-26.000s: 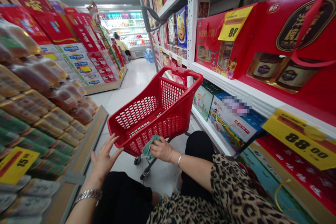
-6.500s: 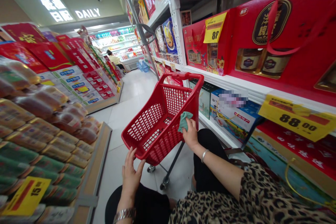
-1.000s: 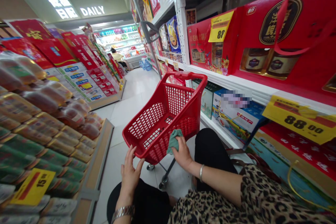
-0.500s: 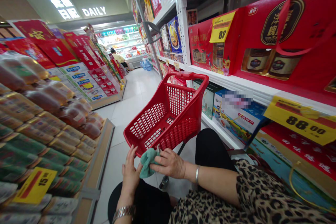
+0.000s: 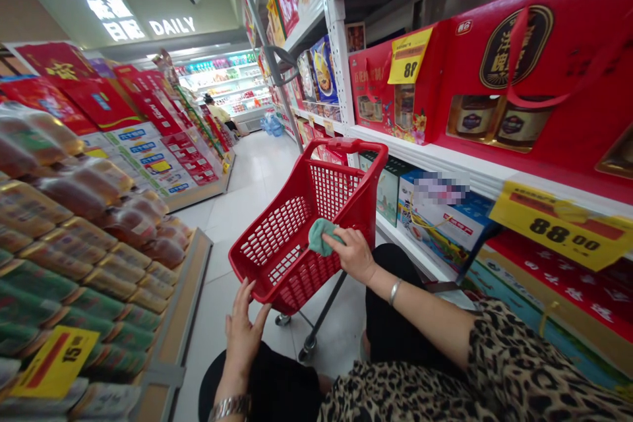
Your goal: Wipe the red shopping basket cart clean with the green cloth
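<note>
Head view: teal cloth [image 5: 320, 237] bunched against red basket [image 5: 275, 242].

My right grip [image 5: 353, 254] covers the near part of the green cloth [image 5: 319, 235]. A blurred patch masks the label of the blue box [image 5: 445, 227] at centre right. The person [image 5: 217, 111] far up the aisle is too small to make out. The bottom edge cuts off my watch [image 5: 230, 407].

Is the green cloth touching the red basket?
Touching. The head view shows the right hand holding the green cloth flat against the side wall of the red basket, near its rim, with no gap between cloth and plastic.
</note>
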Available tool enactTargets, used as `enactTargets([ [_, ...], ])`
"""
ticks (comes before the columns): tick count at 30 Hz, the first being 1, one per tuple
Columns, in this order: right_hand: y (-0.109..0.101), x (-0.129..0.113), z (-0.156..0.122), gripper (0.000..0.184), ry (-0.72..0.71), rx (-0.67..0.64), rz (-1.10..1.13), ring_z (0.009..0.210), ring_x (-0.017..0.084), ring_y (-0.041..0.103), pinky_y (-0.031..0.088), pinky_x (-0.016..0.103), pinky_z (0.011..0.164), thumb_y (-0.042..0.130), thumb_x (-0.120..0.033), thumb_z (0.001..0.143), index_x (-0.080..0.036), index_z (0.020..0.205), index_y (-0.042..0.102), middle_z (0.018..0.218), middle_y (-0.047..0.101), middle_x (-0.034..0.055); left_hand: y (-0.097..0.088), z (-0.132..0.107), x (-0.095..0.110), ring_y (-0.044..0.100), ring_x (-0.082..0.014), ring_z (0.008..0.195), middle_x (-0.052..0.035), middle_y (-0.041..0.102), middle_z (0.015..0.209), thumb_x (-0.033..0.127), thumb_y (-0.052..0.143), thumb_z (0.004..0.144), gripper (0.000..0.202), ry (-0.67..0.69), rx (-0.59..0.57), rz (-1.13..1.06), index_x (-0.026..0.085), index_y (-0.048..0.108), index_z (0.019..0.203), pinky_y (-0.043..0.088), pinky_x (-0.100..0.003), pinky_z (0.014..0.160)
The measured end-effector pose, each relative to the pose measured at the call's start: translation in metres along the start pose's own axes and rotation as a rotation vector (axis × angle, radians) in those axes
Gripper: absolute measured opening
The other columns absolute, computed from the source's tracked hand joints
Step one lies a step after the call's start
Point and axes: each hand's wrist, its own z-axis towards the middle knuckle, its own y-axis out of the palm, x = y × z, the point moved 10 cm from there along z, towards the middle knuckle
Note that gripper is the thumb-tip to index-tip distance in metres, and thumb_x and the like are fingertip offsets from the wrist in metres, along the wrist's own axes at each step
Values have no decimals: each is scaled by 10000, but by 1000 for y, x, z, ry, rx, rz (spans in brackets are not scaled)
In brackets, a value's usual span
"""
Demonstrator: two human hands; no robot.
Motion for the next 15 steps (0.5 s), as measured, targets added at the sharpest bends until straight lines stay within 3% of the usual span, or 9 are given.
enactTargets([
  [8, -31, 91, 30, 572, 236, -69, -159, 982, 244, 511, 357, 362, 812, 477, -31, 890, -300, 1365, 646, 1266, 610, 102, 0, 1, 0, 635, -301, 1222, -142, 535, 1497, 455, 624, 874, 496, 14, 1, -6, 297, 560, 1340, 431, -603, 1107],
  [15, -74, 146, 58, 519, 355, 63, -280, 994, 239, 487, 336, 339, 804, 502, -38, 875, -276, 1301, 679, 1212, 610, 95, 7, 4, -19, 650, -288, 1189, -144, 499, 1535, 455, 646, 865, 537, 21, -81, -17, 304, 542, 1369, 440, -596, 1106],
])
